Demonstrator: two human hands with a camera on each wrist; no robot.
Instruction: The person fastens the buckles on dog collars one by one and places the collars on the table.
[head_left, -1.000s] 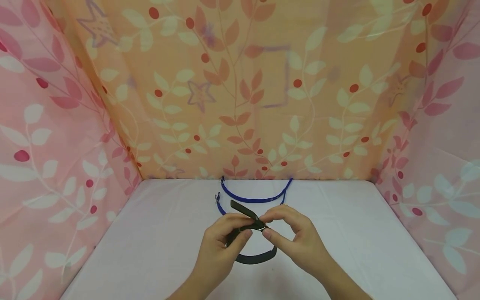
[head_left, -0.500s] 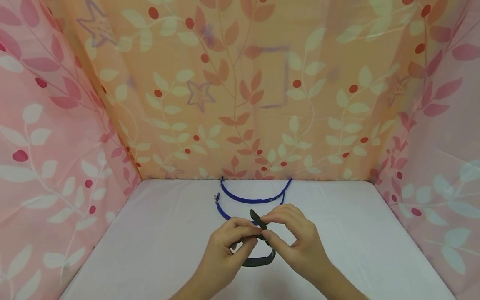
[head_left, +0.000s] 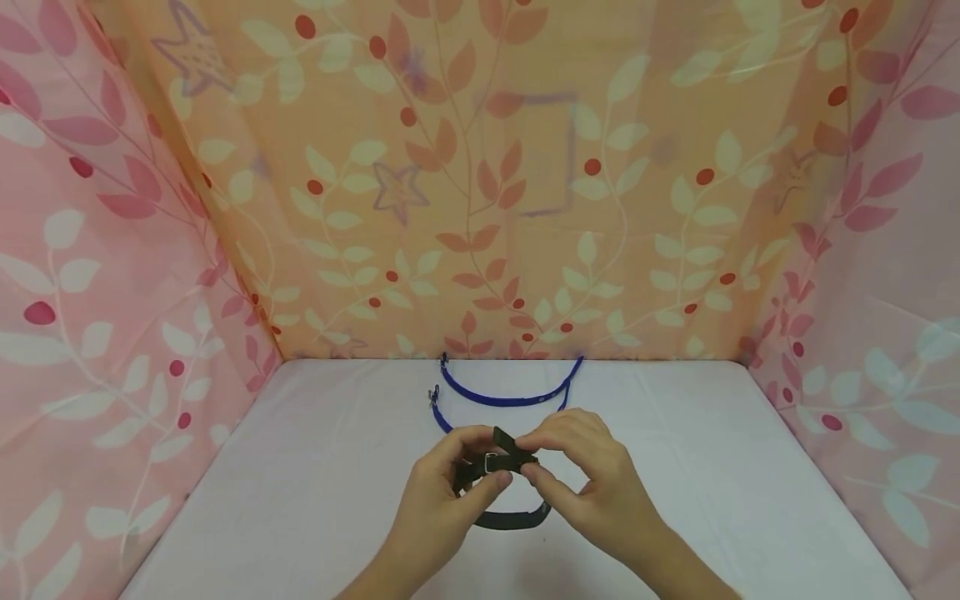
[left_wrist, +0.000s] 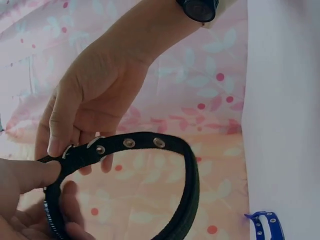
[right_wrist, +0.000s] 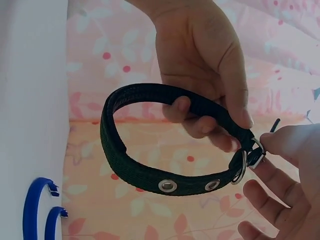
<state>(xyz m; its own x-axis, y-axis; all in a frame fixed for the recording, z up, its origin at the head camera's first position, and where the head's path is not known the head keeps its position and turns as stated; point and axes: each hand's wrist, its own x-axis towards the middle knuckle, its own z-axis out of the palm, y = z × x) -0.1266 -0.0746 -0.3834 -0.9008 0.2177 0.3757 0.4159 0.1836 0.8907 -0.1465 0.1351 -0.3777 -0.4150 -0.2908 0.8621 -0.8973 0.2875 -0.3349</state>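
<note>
A dark green dog collar (head_left: 513, 522), bent into a loop, hangs between both hands above the table. My left hand (head_left: 441, 482) pinches it beside the metal buckle (head_left: 491, 463), thumb in front and fingers behind. My right hand (head_left: 600, 467) pinches the strap between thumb and index finger, just right of the buckle. The strap's free end (head_left: 502, 437) sticks up between the hands. In the right wrist view, metal eyelets (right_wrist: 167, 185) line the collar, and a D-ring (right_wrist: 241, 168) hangs close to the buckle.
Two blue collars (head_left: 502, 402) lie curved on the white table (head_left: 337, 467) behind the hands, near the back edge. Patterned cloth (head_left: 480, 208) walls the table at the back and both sides.
The strap's free end shows shorter above the hands than a second ago. The buckle, hidden by the fingers half a second ago, now faces the head camera.
</note>
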